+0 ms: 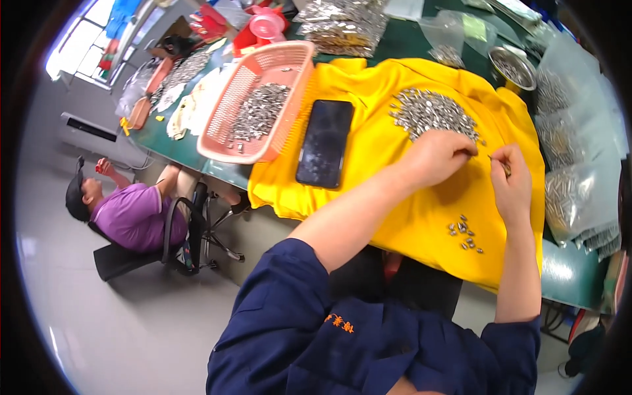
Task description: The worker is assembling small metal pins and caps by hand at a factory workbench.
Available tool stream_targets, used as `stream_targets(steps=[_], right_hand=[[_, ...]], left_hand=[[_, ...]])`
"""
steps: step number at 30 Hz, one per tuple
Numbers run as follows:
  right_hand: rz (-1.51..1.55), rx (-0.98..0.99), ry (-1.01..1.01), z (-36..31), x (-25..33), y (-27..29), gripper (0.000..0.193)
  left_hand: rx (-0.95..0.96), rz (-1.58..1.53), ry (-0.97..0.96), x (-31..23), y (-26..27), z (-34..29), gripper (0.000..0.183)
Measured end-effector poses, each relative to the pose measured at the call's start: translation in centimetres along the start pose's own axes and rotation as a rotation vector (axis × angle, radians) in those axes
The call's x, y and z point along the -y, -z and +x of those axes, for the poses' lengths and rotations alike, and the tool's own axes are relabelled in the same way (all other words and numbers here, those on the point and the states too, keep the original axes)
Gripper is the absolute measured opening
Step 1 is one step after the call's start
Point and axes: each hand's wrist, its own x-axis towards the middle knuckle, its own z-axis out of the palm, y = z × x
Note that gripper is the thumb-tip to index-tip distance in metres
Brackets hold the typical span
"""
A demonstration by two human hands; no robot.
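My left hand [438, 158] is closed, fingertips pressed together at the near edge of a heap of small shiny metal parts [434, 115]. Whatever it pinches is hidden. To its right, my right hand [512, 184] has thumb and fingers closed on a small metal part [507, 169], too small to tell its kind. Both hands are over a yellow cloth [395, 220] spread across the table. Below them, nearer to me, lies a small loose group of metal parts [465, 235]. A black phone [324, 145] rests on the cloth, left of the heap.
A pink plastic basket [299, 69] with more metal parts stands at the left. Clear bags of parts [566, 191] line the right side; a metal bowl [512, 68] sits at the back right. Another person [138, 217] sits on an office chair at far left.
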Motion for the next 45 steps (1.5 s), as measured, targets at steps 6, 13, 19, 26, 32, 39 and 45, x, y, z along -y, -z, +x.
stream_targets(steps=[6,13,19,26,32,39,45], right_hand=[[0.047,0.023,-0.059,0.1,0.3,0.3,0.003],[0.245,0.061,-0.105,0.3,0.1,0.1,0.006],[0.219,0.096,-0.088,-0.4,-1.2,-0.5,0.008],[0.451,0.123,-0.266,-0.4,-2.4,0.0,0.004],[0.415,0.158,-0.280,-0.3,-2.4,0.1,0.004],[-0.061,0.115,-0.011,-0.4,-1.9,-0.1,0.004],[0.141,0.196,-0.341,-0.1,-1.8,0.6,0.002]], left_hand=[[0.002,-0.243,0.089,0.0,-0.1,0.2,0.015],[0.041,-0.818,0.392,0.3,-0.1,0.6,0.012],[0.113,-0.873,0.319,-0.3,-0.1,0.4,0.013],[0.077,-1.033,0.345,-0.7,0.2,0.2,0.009],[0.083,-1.056,0.334,-0.3,-0.4,0.1,0.010],[0.064,-0.741,0.198,0.0,-0.3,0.2,0.009],[0.042,-0.644,0.134,0.2,-0.3,0.2,0.009]])
